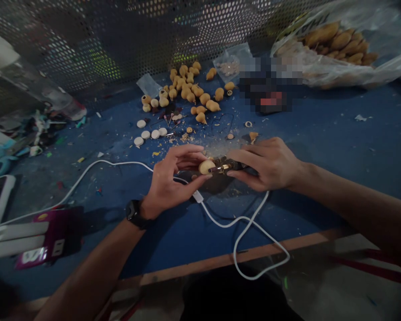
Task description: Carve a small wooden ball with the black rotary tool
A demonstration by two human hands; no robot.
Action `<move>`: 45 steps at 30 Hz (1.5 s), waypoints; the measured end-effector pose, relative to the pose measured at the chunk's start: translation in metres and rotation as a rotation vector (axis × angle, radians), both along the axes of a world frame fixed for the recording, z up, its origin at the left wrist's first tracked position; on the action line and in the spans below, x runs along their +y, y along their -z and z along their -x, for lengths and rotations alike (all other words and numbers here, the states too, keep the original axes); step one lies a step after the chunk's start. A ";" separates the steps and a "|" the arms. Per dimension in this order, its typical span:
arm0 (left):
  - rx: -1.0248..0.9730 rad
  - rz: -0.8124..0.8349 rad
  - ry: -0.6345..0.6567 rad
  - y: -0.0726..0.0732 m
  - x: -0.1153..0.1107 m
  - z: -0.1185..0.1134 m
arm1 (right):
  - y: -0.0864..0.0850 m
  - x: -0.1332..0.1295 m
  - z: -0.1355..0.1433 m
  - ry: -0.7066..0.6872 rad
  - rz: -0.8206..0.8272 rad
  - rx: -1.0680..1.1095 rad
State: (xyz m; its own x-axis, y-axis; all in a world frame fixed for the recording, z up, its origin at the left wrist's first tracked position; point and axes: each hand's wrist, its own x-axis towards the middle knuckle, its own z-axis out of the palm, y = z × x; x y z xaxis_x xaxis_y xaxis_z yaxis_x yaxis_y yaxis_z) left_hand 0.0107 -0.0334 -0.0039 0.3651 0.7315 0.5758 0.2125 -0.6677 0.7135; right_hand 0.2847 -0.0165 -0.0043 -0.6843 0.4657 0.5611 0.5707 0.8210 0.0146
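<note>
A: Which items did the hands hold, and how were they oriented?

B: The left hand [173,178] pinched a small pale gourd [206,166] between thumb and fingertips, just above the blue table [337,142]. The right hand [265,164] was closed around a dark rotary tool [227,166]. The tool's long axis ran nearly level, left to right, with its brass tip pointing left and meeting the gourd. Which way the gourd's own long axis ran could not be told, as fingers covered part of it.

A: And the cable?

B: One white cable [240,240] ran from under the hands, looped over the table's near edge, and continued left across the surface.

A: How many of each object lay on the table?

B: Behind the hands, a heap of tan gourds [190,91] numbered roughly two dozen; they overlapped, so an exact count was not possible. Four white discs [150,133] lay left of centre, three in a short row and one set a little further back. One clear sack [337,49] at the far right held more gourds, uncounted. One small clear packet [229,67] rested near the heap.

A: Anything else?

B: One black watch [133,212] sat on the left wrist. One magenta box [50,240] lay at the near left.
</note>
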 end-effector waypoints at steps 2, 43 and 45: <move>0.009 0.009 -0.013 0.000 0.000 0.000 | 0.001 0.000 0.000 -0.004 -0.009 -0.010; -0.024 0.000 0.014 -0.001 0.000 -0.001 | 0.001 -0.001 0.001 -0.006 0.010 0.031; -0.010 -0.002 0.010 -0.001 0.000 -0.001 | 0.001 -0.001 0.002 -0.010 0.008 0.035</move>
State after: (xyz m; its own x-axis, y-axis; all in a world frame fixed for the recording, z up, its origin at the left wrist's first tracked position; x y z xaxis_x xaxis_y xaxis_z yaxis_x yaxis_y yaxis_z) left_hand 0.0119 -0.0334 -0.0024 0.3668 0.7268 0.5808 0.1986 -0.6710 0.7143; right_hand 0.2829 -0.0174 -0.0052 -0.6685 0.4639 0.5813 0.5629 0.8265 -0.0123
